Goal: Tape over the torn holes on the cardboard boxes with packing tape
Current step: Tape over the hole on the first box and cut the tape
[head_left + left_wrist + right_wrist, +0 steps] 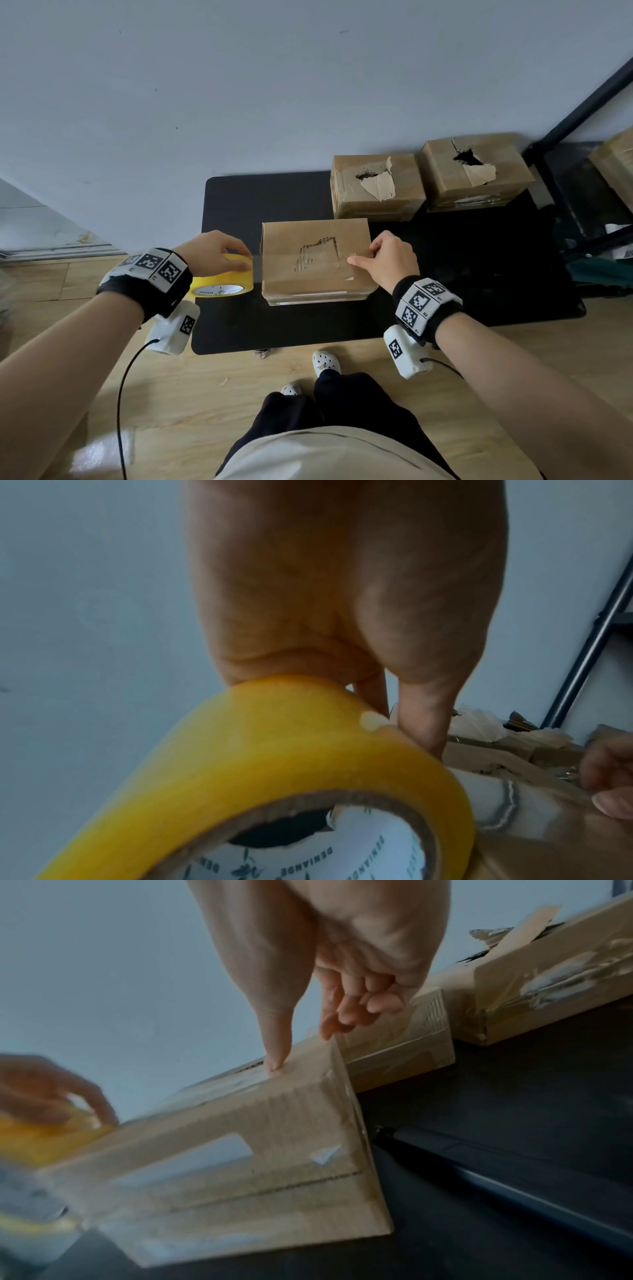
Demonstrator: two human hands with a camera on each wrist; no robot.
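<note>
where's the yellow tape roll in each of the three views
head: yellow tape roll left of centre, gripped by the left hand, just left of the near box.
left wrist: fills the lower left, core facing the camera.
right wrist: a blurred yellow patch at the far left edge.
shared landmark: the near box, with the right hand's thumb pressing on its top.
</note>
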